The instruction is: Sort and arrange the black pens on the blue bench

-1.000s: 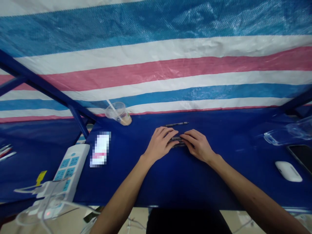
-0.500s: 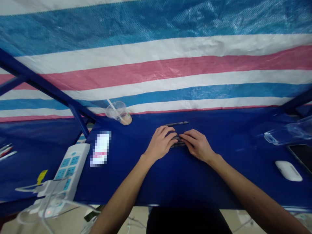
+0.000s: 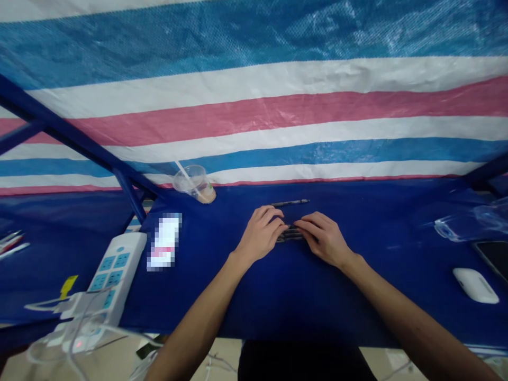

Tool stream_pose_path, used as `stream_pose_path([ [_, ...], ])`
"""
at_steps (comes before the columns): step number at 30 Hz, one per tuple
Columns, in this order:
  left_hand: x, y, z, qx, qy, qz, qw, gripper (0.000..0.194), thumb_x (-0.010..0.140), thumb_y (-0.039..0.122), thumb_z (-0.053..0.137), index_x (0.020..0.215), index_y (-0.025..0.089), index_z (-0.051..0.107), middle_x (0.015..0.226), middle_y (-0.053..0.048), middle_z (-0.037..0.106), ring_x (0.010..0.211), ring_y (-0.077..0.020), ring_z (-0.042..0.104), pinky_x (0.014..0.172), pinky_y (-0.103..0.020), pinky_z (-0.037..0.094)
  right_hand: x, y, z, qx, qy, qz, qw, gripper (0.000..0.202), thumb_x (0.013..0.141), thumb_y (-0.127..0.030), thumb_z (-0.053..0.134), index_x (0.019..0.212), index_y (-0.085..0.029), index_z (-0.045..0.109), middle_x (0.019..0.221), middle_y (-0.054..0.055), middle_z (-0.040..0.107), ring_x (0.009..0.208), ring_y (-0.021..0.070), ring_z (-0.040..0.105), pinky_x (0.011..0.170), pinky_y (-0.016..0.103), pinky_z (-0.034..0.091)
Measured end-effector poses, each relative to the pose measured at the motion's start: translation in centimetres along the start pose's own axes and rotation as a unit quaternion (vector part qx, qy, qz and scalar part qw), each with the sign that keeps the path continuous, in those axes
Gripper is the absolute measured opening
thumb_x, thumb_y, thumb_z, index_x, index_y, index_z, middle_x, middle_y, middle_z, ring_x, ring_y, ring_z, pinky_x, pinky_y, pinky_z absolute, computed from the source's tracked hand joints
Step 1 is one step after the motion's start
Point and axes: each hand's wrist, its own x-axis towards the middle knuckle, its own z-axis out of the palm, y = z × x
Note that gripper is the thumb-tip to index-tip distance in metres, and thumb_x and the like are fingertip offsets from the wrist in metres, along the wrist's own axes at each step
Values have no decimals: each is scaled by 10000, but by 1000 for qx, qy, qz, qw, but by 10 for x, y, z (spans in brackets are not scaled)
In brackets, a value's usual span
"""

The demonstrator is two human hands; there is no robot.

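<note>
Several dark pens (image 3: pixel 291 234) lie side by side on the blue tabletop, spanning the space between my two hands. My left hand (image 3: pixel 261 232) has its fingers curled over their left ends. At the right ends, my right hand (image 3: pixel 323 237) pinches with thumb and fingers. The fingers hide the tips of the pens, so how many each hand grips is unclear. Just beyond my hands, a single dark pen (image 3: pixel 290 202) lies apart, roughly parallel to the group.
Left of my hands are a plastic cup with a straw (image 3: pixel 194 184), a blurred-out phone (image 3: pixel 164 242) and a power strip (image 3: pixel 115 272) with cables. On the right lie a clear bottle (image 3: pixel 468 225), a white earbud case (image 3: pixel 475 286) and a dark phone (image 3: pixel 494 256). Striped sheeting (image 3: pixel 278 121) hangs behind.
The fingers shift slightly on the pens, and a little more of the bunch shows between my hands. The lone pen stays in place; the view moves very slightly.
</note>
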Motion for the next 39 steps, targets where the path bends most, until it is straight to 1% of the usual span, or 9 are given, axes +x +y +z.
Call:
stream_pose_path([
  [3,0,-2,-2,-4,17,-7,1000,186,1038,255,544,951,181,691,1118,-84,695,1127,-251,569,964,-438,492,1,3,-3,-4,15,11,1000,229,990,-150,565,1165,-228,690,1031,97,706,878,234,639,775,402,543],
  [8,0,-8,-9,0,46,-51,998,156,1040,271,548,1003,193,678,1126,-85,691,1092,-246,590,938,-429,484,1,13,-8,-29,69,38,996,197,952,-185,613,1104,-249,723,983,80,704,845,237,647,764,417,533],
  [11,-1,-11,-12,5,56,-69,996,141,1041,265,548,1024,191,666,1151,-86,678,1096,-244,593,930,-422,475,2,17,-11,-31,79,42,996,203,945,-184,617,1100,-253,727,979,78,702,854,241,655,762,417,537],
  [15,-1,-11,-12,4,48,-71,996,146,1044,276,545,1023,195,665,1161,-87,671,1099,-244,590,928,-421,474,2,17,-12,-36,70,36,996,197,950,-170,615,1103,-246,714,987,80,699,852,238,645,755,416,533],
  [19,-1,-9,-6,-7,23,-45,999,155,1037,301,562,1024,193,672,1173,-89,669,1102,-243,585,924,-417,487,1,13,-8,-37,53,19,998,193,962,-159,620,1120,-234,700,998,83,702,848,234,631,767,417,528],
  [23,-2,-3,1,-12,10,-24,1000,144,1022,302,591,1013,184,674,1168,-87,672,1100,-243,583,927,-413,487,0,5,-2,-1,25,6,1000,229,985,-164,606,1192,-235,673,1036,91,719,871,233,641,771,405,535],
  [30,-3,3,5,-28,-5,-11,1000,163,1030,283,571,973,188,691,1153,-85,684,1103,-239,594,941,-420,489,-1,1,2,14,16,0,1000,104,992,-158,613,1067,-210,664,981,81,722,848,216,629,763,385,521],
  [36,-4,3,9,-47,-14,0,999,125,1019,280,598,1030,197,691,1139,-78,702,1102,-231,616,952,-412,495,-1,-1,1,8,-22,-3,1000,115,1011,-167,588,1097,-192,660,1003,89,735,866,225,630,776,397,506],
  [39,-4,5,9,-73,-8,-3,997,109,1012,256,606,1070,214,688,1128,-73,712,1111,-233,624,975,-419,492,0,-1,1,4,-23,3,1000,126,1014,-163,580,1106,-193,660,1003,88,738,867,230,637,772,398,503],
])
